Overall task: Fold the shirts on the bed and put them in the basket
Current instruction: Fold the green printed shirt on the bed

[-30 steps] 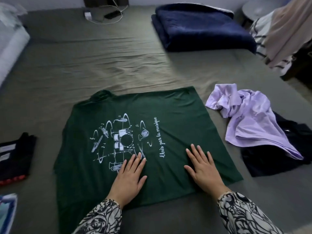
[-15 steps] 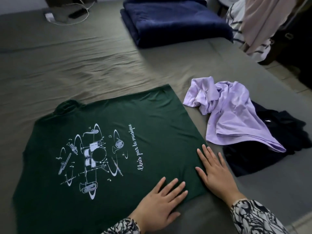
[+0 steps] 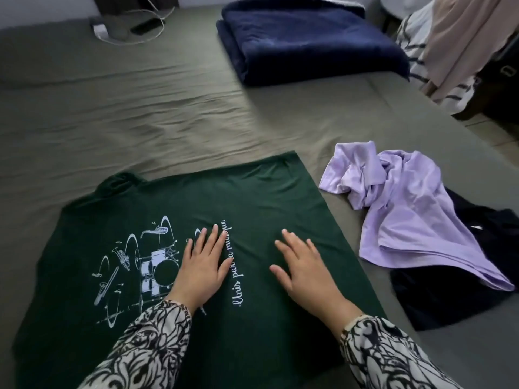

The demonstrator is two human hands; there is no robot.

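So far we have the green shirt (image 3: 252,209) spread print side up near the bed's (image 3: 140,113) front edge, and both our hands lie flat on it. Our left hand (image 3: 200,265) rests beside the drum picture with fingers straight and slightly spread; our right hand (image 3: 304,268) rests just to the right of the white lettering, fingers straight as well. Neither hand pinches any cloth, so we judge this to be smoothing before a fold. The shirt looks full width, with no fold made that we can see.

Counting what waits: one green shirt under our hands, one purple shirt (image 3: 407,209) crumpled toward the bed's right edge, and one black garment (image 3: 449,299) lying partly beneath the purple one. That makes three pieces unfolded, as far as we can tell. One folded navy blanket (image 3: 303,43) sits near the bed's far edge, and one phone (image 3: 146,25) with its cable lies at the far left corner.

We see no basket, so nothing can be confirmed as put away. We judge the task barely begun.
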